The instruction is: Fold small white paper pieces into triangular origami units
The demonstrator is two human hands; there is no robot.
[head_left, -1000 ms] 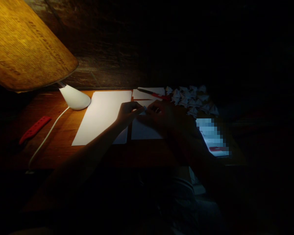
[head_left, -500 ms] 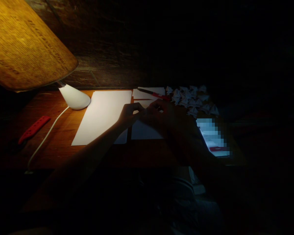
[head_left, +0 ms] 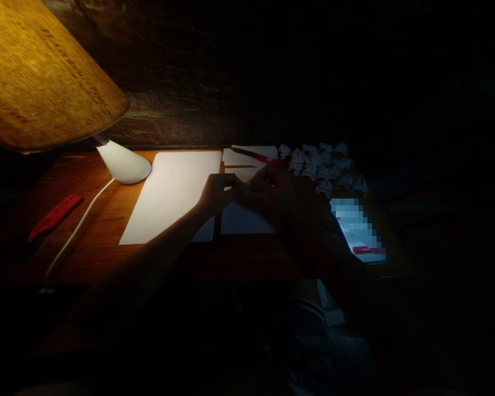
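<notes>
The brown wooden desk is carrying everything. The tan-shaded, white-based lamp is leaning in at left, prob. to light the stack of big white paper sheets. Smaller white paper sheets are lying beside it, under the bare left hand & bare right hand. From where I'm standing, each grip is pinching, apparently, a tiny pale paper bit approx. mid-desk, prob. for fine ctrl; dim light's hiding its shape.

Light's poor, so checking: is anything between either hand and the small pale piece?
Nothing visible: the left hand and right hand both pinch the small pale piece. Finger detail is too dark to tell.
</notes>
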